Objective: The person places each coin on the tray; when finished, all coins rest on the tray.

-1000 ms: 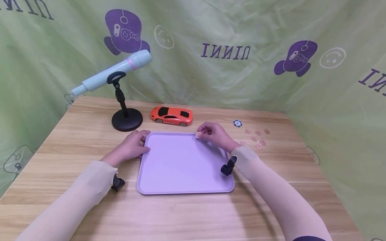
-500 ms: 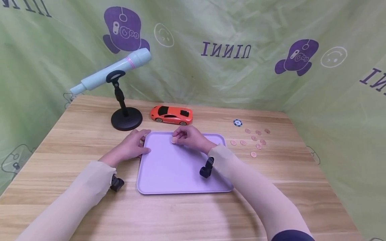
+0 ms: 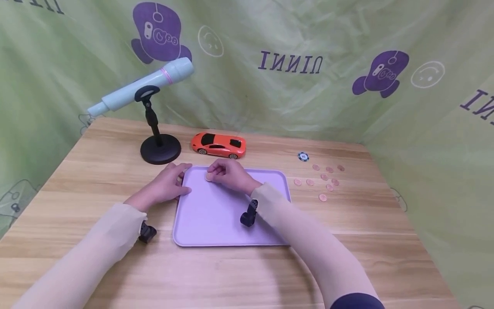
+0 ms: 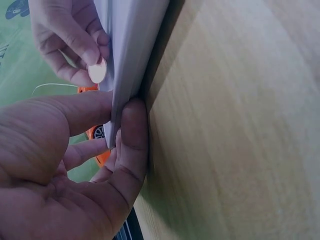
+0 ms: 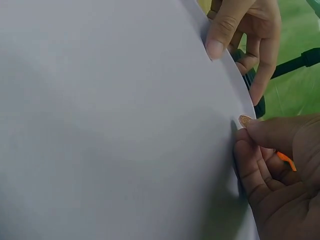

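Pinching a coin [image 3: 209, 176] just left of frame centre, my right hand [image 3: 230, 175] is moving farther left over the lilac tray [image 3: 208, 223], so the coin is now nearing my left hand [image 3: 167, 184], which is gripping the tray's left edge.

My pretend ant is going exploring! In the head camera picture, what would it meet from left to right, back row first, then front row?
Back row: stand, car, chip. Front row: left hand, right hand with a coin, loose coins. The tray overlaps both hands, so I left it out.
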`<state>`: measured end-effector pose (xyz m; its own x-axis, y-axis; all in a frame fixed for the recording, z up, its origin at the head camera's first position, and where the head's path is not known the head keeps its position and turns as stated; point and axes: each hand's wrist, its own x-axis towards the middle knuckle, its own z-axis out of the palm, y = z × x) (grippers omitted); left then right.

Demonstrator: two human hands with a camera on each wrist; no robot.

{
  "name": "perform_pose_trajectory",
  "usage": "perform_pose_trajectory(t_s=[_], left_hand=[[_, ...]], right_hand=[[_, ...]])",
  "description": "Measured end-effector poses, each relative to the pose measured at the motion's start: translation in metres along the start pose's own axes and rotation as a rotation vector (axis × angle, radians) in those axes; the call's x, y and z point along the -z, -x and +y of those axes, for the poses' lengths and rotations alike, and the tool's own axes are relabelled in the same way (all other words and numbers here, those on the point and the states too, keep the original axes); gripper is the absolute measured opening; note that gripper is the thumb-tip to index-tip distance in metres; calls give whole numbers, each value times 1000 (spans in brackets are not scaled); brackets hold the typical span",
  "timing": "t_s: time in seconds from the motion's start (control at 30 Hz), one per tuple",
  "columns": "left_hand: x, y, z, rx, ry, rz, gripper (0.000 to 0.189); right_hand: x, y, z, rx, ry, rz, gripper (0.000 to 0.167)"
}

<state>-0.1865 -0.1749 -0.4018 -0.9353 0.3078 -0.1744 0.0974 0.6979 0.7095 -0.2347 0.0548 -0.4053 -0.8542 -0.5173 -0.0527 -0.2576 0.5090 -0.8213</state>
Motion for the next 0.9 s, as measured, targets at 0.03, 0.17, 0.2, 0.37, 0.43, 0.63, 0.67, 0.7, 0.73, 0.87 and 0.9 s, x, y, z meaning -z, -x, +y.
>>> perform_pose_trajectory(t_s=[0.03, 0.17, 0.2, 0.37, 0.43, 0.63, 0.67, 0.7, 0.73, 0.87, 0.9], left_hand=[[0, 0, 0, 1, 5, -1, 76], [1, 0, 0, 9, 20, -19, 76], [1, -1, 1, 7, 17, -21, 76], [1, -3, 3, -13, -11, -11, 75], [1, -3, 4, -17, -15, -8, 74], [-1, -3, 4, -13, -5, -10, 75], [-1, -2, 4, -12, -4, -10, 75], [-1, -1, 4, -10, -4, -9, 75], [-1, -1, 4, -8, -3, -7, 75], [-2, 0, 3, -4, 5, -6, 75], [-2, 0, 2, -4, 6, -6, 74]], right_hand=[[-1, -2, -1, 3, -4, 4, 20], [-6, -7, -4, 11, -17, -5, 21], [-7, -9, -4, 12, -16, -7, 21], [-10, -12, -4, 38, 11, -14, 19], [-11, -12, -5, 52, 34, -13, 17], [-16, -9, -9, 76, 139, -6, 12], [-17, -9, -10, 78, 158, -6, 11], [-18, -9, -12, 80, 172, -8, 12], [-19, -8, -13, 82, 186, -7, 12], [-21, -9, -16, 83, 235, -3, 11], [-22, -9, -17, 80, 242, -3, 11]])
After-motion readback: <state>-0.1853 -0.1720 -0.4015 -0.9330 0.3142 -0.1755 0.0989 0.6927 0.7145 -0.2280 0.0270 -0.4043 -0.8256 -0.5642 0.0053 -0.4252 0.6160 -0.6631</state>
